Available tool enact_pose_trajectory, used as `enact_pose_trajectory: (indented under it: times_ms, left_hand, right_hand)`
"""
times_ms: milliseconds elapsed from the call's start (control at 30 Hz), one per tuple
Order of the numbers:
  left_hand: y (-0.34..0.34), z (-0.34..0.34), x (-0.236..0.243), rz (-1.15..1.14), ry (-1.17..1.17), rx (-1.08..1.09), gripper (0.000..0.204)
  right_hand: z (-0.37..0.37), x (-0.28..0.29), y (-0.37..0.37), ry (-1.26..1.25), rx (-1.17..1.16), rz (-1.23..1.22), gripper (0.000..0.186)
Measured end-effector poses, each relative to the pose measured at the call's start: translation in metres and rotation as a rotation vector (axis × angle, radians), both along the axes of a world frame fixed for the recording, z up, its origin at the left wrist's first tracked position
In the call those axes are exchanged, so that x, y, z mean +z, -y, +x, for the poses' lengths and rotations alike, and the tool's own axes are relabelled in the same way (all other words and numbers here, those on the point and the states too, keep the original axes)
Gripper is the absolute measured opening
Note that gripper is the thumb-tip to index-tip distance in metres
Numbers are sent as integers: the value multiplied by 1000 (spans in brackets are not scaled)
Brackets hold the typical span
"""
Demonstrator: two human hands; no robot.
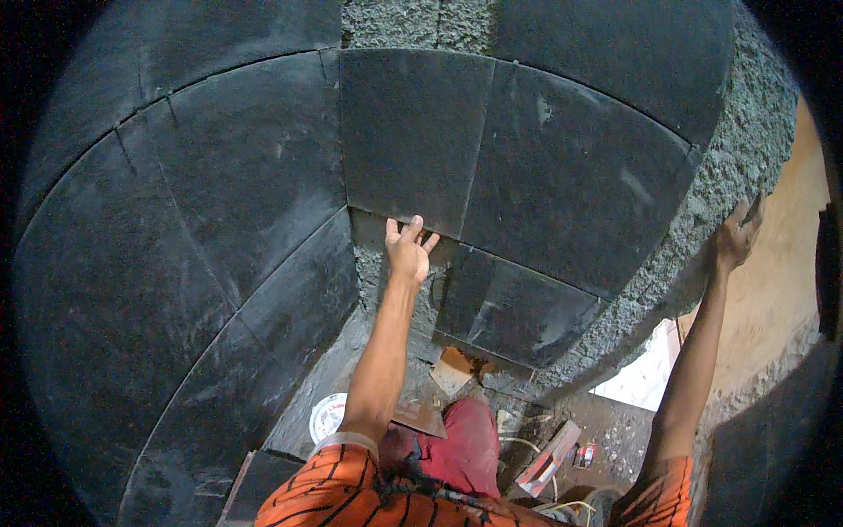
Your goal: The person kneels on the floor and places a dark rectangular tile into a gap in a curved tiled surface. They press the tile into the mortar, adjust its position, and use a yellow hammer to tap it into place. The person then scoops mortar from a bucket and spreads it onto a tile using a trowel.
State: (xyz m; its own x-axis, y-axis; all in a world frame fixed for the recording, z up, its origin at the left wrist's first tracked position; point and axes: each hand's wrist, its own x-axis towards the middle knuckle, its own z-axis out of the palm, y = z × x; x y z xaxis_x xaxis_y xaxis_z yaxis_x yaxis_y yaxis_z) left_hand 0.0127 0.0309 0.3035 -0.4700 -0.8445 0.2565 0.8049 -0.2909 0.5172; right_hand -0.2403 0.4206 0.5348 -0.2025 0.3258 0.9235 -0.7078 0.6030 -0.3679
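Observation:
My left hand [406,248] is raised to the bottom edge of a dark stone tile [413,132] in the curved tiled surface, fingertips touching that edge and spread apart. Below that tile is a recess of rough grey mortar [369,272], partly hidden by my hand and forearm. On the right, my right hand [738,235] rests with extended fingers against the edge of a rough concrete band [720,167]. Dark tiles [580,176] lie between my two hands, with a shorter tile [518,307] below them.
Curved rows of tiles [176,263] fill the left. A beige wall [773,325] stands at right. Below are a white bucket [327,417], cardboard pieces [452,369], a long pale-and-red object [544,461], cables [518,442], a small red packet [585,454] and rubble on the floor.

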Motion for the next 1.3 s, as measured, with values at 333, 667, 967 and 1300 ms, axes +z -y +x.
enact_pose_trajectory:
  times_ms: [333,667,967,1300]
  left_hand:
    - [3,-3,-3,-4,6,-10,43]
    - [-2,-2,1,24,-13,29,34]
    - [-2,-4,2,26,-40,16,38]
    - [0,-6,0,46,-37,47,28]
  right_hand:
    - [0,0,-2,40,-5,-33,52]
    - [-2,-2,-2,-52,23,-13,50]
    - [-3,-3,-1,-54,-45,-15,53]
    - [16,-2,5,11,-12,-22,48]
